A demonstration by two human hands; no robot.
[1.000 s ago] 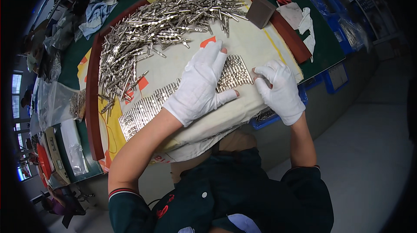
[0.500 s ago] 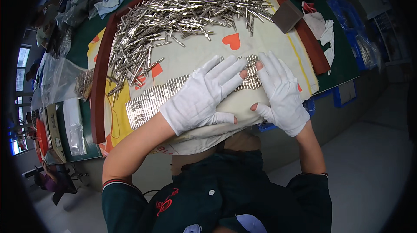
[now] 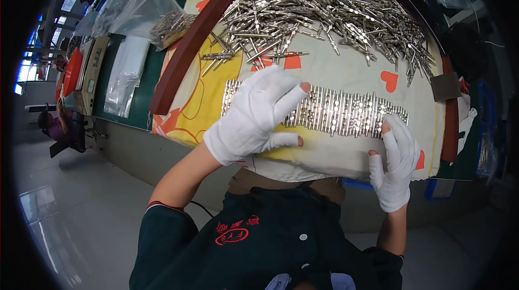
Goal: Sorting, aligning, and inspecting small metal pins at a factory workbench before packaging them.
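Observation:
Slim, stepped metal pins lie side by side in a long row (image 3: 338, 112) on the printed cloth. My left hand (image 3: 258, 112), in a white glove with bare thumb and index tips, rests over the left part of the row. Its fingers are stretched out, the thumb apart, and some pins are hidden under it. At the right end of the row my right hand (image 3: 396, 163), gloved the same way, touches the pins with its fingertips; its thumb stands away from the fingers. Beyond the row spreads a big loose heap of similar pins (image 3: 319, 11).
A dark red wooden rim (image 3: 186, 52) borders the cloth (image 3: 362, 68). On its right side sits a brown block (image 3: 446, 86). Plastic bags (image 3: 146, 8), one holding pins, and a scale (image 3: 89, 76) lie to the left. A person (image 3: 59, 127) sits far left.
The view has swung left, so the table appears shifted to the right. My left hand has slid left along the row, and my hands are farther apart, baring the row's middle.

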